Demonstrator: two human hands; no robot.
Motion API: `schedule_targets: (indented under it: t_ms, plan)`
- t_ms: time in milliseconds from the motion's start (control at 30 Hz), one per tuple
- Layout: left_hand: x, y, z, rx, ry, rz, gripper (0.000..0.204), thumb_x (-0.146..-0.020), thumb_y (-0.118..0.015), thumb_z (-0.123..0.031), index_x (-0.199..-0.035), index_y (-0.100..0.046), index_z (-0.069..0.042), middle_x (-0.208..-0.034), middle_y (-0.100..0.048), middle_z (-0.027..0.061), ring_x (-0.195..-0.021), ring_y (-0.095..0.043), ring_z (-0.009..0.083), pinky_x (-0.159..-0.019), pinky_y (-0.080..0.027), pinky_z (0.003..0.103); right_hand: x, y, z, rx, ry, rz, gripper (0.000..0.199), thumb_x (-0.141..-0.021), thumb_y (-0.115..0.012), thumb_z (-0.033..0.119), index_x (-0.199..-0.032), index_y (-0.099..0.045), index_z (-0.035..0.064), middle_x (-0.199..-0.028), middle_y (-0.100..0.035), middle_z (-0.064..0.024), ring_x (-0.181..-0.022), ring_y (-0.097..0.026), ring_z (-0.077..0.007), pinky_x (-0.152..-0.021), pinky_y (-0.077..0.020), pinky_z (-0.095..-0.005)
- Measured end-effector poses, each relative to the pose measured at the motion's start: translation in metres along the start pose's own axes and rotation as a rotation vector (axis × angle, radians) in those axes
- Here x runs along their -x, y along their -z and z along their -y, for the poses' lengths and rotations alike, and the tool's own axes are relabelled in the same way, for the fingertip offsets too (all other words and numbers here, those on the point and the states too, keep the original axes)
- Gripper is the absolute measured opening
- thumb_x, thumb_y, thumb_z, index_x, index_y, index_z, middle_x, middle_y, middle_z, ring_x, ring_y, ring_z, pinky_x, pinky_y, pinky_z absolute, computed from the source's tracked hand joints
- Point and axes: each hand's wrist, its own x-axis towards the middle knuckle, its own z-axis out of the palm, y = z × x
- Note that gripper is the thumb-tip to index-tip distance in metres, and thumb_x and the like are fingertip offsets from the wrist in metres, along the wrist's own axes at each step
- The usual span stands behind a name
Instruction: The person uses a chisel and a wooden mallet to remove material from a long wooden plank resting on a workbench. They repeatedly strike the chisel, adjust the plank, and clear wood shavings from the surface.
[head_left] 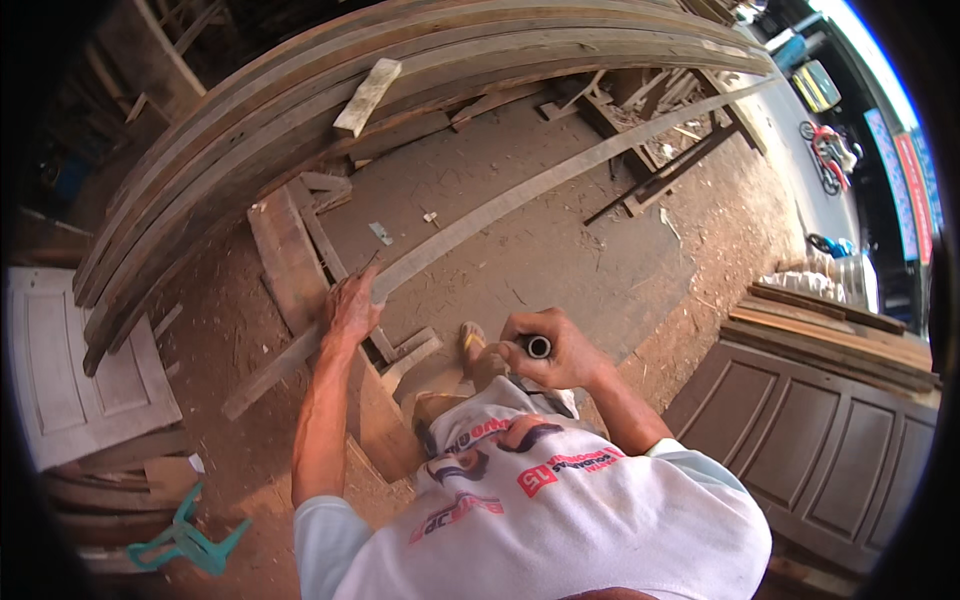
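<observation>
My left hand rests over a long wooden strip, near its lower-left end. Its fingers are pinched, and a thin, dark, nail-like piece sticks up from their tips. The strip crosses a low wooden support and runs far up to the right. In front of my shirt, my right hand is closed around a round handle with a hollow, tube-like end facing up. The rest of that tool is hidden below the fist.
Long stacked planks curve across the far side, with a short wood block on them. Panelled doors lie at right, and a pale door at left. A green plastic stool lies lower left. Motorbikes stand outside.
</observation>
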Motion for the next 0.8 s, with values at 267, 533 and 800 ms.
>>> schedule_targets:
  t_ms: [267, 533, 800]
  plan:
    - [0.053, -0.030, -0.033, 0.037, 0.097, -0.096, 0.087, -0.082, -0.075, -0.049, -0.154, -0.038, -0.017, -0.135, -0.050, 0.0186, -0.130, -0.045, 0.0353, -0.113, -0.031, 0.051, -0.040, 0.015, -0.032, -0.007, 0.137, 0.089, 0.025, -0.092, -0.069, 0.016, -0.075, -0.058, 0.0016, -0.063, -0.056, -0.0006, -0.055, -0.045, -0.0071, -0.051, -0.0358, -0.0254]
    - [0.031, 0.011, -0.029, 0.280, 0.356, 0.315, 0.095, -0.079, -0.074, -0.060, -0.149, -0.042, -0.004, -0.148, -0.048, 0.0238, -0.143, -0.038, 0.0389, -0.117, -0.029, 0.051, -0.088, -0.020, -0.027, 0.008, 0.113, 0.479, 0.024, -0.090, -0.070, 0.013, -0.074, -0.057, 0.0013, -0.062, -0.055, 0.0004, -0.058, -0.047, -0.0060, -0.053, -0.0384, -0.0246]
    - [0.021, -0.001, -0.015, 0.335, 0.276, 0.342, 0.079, -0.075, -0.078, -0.057, -0.128, -0.061, -0.001, -0.132, -0.062, 0.0197, -0.131, -0.052, 0.0373, -0.111, -0.032, 0.053, -0.076, -0.079, 0.000, 0.052, 0.124, 0.466, 0.022, -0.092, -0.066, 0.012, -0.075, -0.058, 0.0003, -0.064, -0.059, -0.0022, -0.056, -0.050, -0.0076, -0.052, -0.0400, -0.0248]
